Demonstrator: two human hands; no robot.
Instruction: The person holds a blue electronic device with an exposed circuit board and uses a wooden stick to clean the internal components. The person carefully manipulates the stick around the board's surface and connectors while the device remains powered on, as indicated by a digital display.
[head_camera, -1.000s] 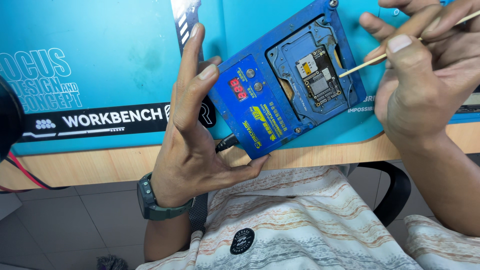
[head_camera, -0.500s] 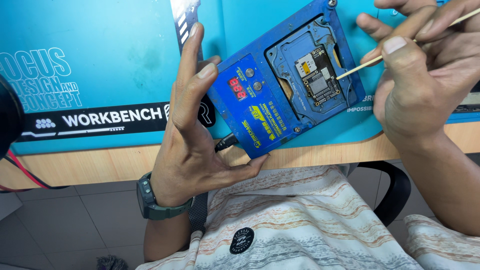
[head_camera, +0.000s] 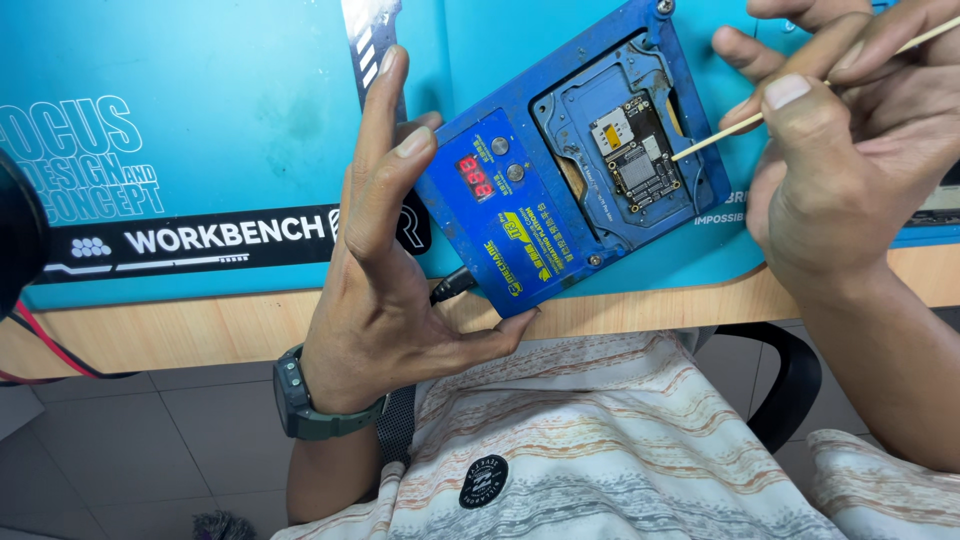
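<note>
Nearest the camera is the person's striped shirt (head_camera: 600, 440), with a dark chair arm (head_camera: 790, 390) showing to its right. A green wristwatch (head_camera: 305, 400) sits on the left wrist.

The left hand (head_camera: 385, 270) is spread wide at the near edge of the bench (head_camera: 180, 330). Its thumb tip presses the near corner of a blue heating plate (head_camera: 570, 160), and the long fingers reach up along the plate's left side, so the grip is open and braces the plate rather than closing around it. A black cable (head_camera: 452, 285) plugs into the plate's near left edge, just beside the palm.

The plate lies tilted on a blue mat (head_camera: 200, 120) that covers the bench, its near corner hanging over the wooden edge. It carries a small red number display (head_camera: 477, 177), and farther right a small circuit board (head_camera: 640, 155) sits in its recess.

On the right, the right hand (head_camera: 850, 170) pinches a thin wooden stick (head_camera: 715, 138) between thumb and fingers, the grip closed on it. The stick's tip rests at the right edge of the circuit board.

At the far left, a dark blurred object (head_camera: 20, 235) and a red wire (head_camera: 50, 345) cross the bench edge.
</note>
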